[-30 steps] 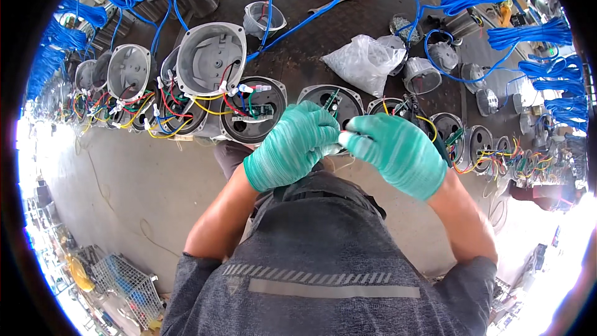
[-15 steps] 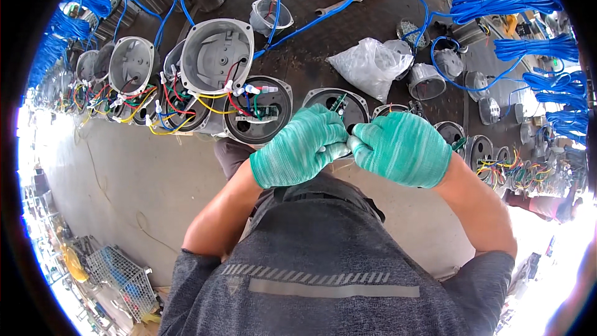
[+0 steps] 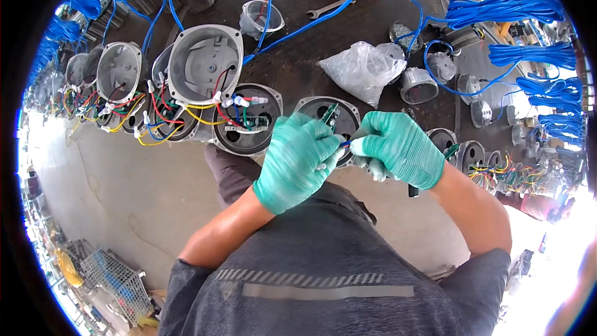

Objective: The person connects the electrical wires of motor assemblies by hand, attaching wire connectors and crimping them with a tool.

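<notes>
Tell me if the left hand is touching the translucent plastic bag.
Apart. The head view shows dark tabletop and part of a round housing between the left hand and the plastic bag.

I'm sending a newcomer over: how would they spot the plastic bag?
Find the dark bench. On it, just beyond the gloved right hand, lies a whitish, translucent bag. Its crumpled, pointed shape sets it apart from the round housing on its right.
</notes>
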`<state>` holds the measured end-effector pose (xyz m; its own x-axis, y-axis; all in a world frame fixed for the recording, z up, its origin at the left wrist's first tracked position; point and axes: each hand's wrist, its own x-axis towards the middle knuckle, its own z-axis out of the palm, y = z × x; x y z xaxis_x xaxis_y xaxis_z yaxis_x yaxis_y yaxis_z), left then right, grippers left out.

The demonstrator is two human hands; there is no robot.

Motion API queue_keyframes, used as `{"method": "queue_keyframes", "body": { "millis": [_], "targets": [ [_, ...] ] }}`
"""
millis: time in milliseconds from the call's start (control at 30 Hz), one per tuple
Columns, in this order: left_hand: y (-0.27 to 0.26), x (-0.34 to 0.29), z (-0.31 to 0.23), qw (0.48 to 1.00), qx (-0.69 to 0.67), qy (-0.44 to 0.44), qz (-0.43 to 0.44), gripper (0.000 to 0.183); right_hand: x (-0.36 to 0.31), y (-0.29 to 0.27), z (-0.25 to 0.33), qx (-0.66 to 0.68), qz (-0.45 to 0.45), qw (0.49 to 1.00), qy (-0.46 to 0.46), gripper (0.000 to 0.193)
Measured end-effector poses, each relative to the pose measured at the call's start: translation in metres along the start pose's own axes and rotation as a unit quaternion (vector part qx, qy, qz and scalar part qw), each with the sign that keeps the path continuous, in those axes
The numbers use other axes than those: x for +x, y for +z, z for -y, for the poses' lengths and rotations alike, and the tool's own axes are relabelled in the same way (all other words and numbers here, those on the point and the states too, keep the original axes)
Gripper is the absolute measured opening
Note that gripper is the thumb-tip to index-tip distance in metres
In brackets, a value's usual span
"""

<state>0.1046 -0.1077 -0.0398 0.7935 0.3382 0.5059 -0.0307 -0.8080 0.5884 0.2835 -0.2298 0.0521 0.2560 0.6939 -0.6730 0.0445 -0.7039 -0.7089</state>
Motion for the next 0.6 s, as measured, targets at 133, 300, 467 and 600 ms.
{"method": "queue_keyframes", "body": {
  "millis": [133, 300, 467, 600],
  "targets": [
    [-0.006, -0.007, 0.004, 1.0, 0.019, -0.002, 0.019, 0.023, 0.009, -0.038, 0.026, -0.186, -0.043, 0.969, -0.158, 0.021],
    [-0.01, -0.004, 0.001, 0.998, 0.014, -0.007, 0.061, 0.026, 0.12, -0.143, -0.007, -0.514, -0.158, 0.821, -0.192, 0.03],
    [-0.012, -0.007, 0.006, 0.996, 0.003, -0.015, 0.084, 0.028, 0.251, -0.152, -0.059, -0.665, -0.018, 0.741, -0.093, 0.031],
    [-0.015, -0.007, 0.006, 0.995, 0.012, -0.014, 0.103, 0.027, 0.269, -0.121, -0.054, -0.672, -0.072, 0.737, -0.015, 0.034]
  ]
}}
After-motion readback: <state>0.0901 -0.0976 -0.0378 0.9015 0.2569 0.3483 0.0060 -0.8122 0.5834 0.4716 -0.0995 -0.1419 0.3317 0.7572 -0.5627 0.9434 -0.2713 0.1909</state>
